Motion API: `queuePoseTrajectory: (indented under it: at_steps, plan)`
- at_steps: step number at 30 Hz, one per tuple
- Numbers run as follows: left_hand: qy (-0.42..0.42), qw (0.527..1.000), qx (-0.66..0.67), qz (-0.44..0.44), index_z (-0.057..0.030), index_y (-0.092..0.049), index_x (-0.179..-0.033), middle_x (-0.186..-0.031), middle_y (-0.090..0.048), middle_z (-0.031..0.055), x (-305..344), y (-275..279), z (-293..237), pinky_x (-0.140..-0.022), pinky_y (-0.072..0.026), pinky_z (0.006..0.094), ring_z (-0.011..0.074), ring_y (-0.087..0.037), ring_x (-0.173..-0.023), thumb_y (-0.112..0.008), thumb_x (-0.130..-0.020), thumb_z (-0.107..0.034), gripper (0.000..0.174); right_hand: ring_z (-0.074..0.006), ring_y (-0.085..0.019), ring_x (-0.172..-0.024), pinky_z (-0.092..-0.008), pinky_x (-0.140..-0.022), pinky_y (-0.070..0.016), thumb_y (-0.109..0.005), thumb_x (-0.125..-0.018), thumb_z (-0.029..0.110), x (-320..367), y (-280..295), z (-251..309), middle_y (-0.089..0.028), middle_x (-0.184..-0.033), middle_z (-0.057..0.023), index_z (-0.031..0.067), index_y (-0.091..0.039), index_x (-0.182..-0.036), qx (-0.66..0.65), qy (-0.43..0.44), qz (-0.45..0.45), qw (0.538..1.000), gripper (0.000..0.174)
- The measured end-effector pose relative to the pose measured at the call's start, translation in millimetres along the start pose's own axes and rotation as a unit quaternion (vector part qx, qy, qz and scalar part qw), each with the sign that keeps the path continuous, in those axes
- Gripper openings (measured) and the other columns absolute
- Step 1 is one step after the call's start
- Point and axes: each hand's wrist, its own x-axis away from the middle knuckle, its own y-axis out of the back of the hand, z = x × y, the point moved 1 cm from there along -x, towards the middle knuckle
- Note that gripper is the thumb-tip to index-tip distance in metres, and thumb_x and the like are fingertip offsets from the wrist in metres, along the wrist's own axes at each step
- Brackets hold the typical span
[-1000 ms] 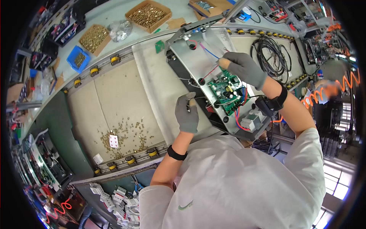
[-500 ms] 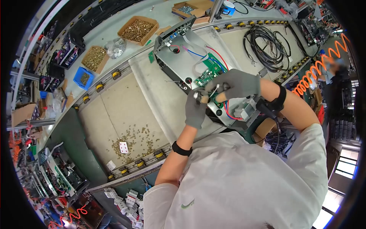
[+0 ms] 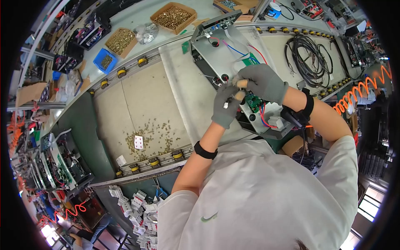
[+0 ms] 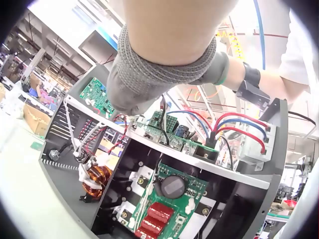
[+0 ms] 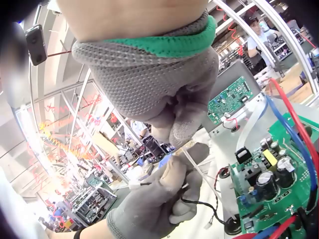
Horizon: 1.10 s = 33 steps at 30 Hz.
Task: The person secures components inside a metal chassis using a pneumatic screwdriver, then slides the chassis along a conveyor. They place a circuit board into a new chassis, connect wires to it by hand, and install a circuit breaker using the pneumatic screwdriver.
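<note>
Both gloved hands meet over the left edge of an open metal chassis (image 3: 223,54). My left hand (image 3: 225,106) pinches thin wires near a white connector (image 3: 226,105); in the right wrist view a black wire (image 5: 204,203) runs from its fingers. Just above, my right hand (image 3: 264,84) has its fingers curled on a thin white strip (image 5: 199,172), which reaches down past the left fingertips. A green circuit board (image 5: 271,184) with capacitors lies in the chassis beside the hands. In the left wrist view, a copper coil (image 4: 95,181) and red parts (image 4: 158,213) show in its side.
A coil of black cables (image 3: 308,60) lies right of the chassis. To the left, small brass pieces (image 3: 166,141) are scattered around a playing card (image 3: 138,142). Boxes of small parts (image 3: 173,16) and a blue bin (image 3: 105,61) stand along the far side.
My hands were apart a second ago, the left beside the chassis and the right over the board. They have come together at the chassis edge, and the white connector now shows at my left hand.
</note>
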Motion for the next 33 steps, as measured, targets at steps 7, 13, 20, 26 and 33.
queuePoseTrajectory:
  at_steps: [7,13,20,26,33]
  plan:
    - [0.263,0.949,0.156,-0.078,0.0021,-0.063,-0.09,-0.071,-0.061,0.0039,2,-8,-8,-0.056,-0.0434,0.0255,0.0083,-0.051,-0.06,-0.068,-0.082,-0.012,0.017,-0.0261,-0.063,-0.074,-0.034,-0.069,-0.0492,-0.06,-0.082,0.012,-8,5,1,-0.065,-0.08,-0.0119,0.0058,-0.066,-0.091,-0.039,-0.067,0.032,0.997,0.013]
    - [0.35,0.922,0.122,-0.111,0.0018,-0.063,-0.071,-0.06,-0.061,0.0051,21,-16,14,-0.052,-0.0435,0.0267,0.0098,-0.053,-0.054,-0.067,-0.077,-0.012,0.016,-0.0287,-0.062,-0.076,-0.0369,-0.07,-0.0484,-0.061,-0.084,0.023,-15,24,-39,-0.065,-0.083,-0.0131,0.0112,-0.064,-0.102,0.082,-0.15,-0.02,0.985,0.022]
    - [0.368,0.919,0.008,-0.141,0.0015,-0.06,-0.067,-0.06,-0.061,0.0086,25,-20,9,-0.056,-0.0461,0.0295,0.0171,-0.059,-0.058,-0.065,-0.074,-0.014,0.017,-0.0298,-0.059,-0.07,-0.0371,-0.066,-0.0468,-0.061,-0.081,0.021,-16,21,-64,-0.061,-0.078,-0.0133,0.0053,-0.064,-0.087,0.174,-0.129,0.007,0.976,0.017]
    - [0.317,0.933,-0.023,-0.171,-0.0015,-0.059,-0.069,-0.061,-0.06,0.0128,12,-24,5,-0.054,-0.0455,0.0356,0.0247,-0.056,-0.053,-0.065,-0.072,-0.017,0.017,-0.0313,-0.06,-0.08,-0.0388,-0.074,-0.0471,-0.06,-0.08,0.022,-20,11,-74,-0.063,-0.083,-0.0117,0.0084,-0.066,-0.086,0.215,-0.135,0.057,0.966,0.016]
    - [0.536,0.765,0.285,-0.216,-0.0003,-0.062,-0.09,-0.073,-0.062,0.0058,-14,-45,-2,-0.05,-0.0431,0.0235,0.0114,-0.055,-0.059,-0.067,-0.084,-0.017,0.019,-0.0307,-0.059,-0.086,-0.0395,-0.078,-0.0474,-0.057,-0.081,0.025,-38,-1,-71,-0.064,-0.086,-0.0102,0.0113,-0.067,-0.088,0.369,-0.121,0.108,0.915,0.019]
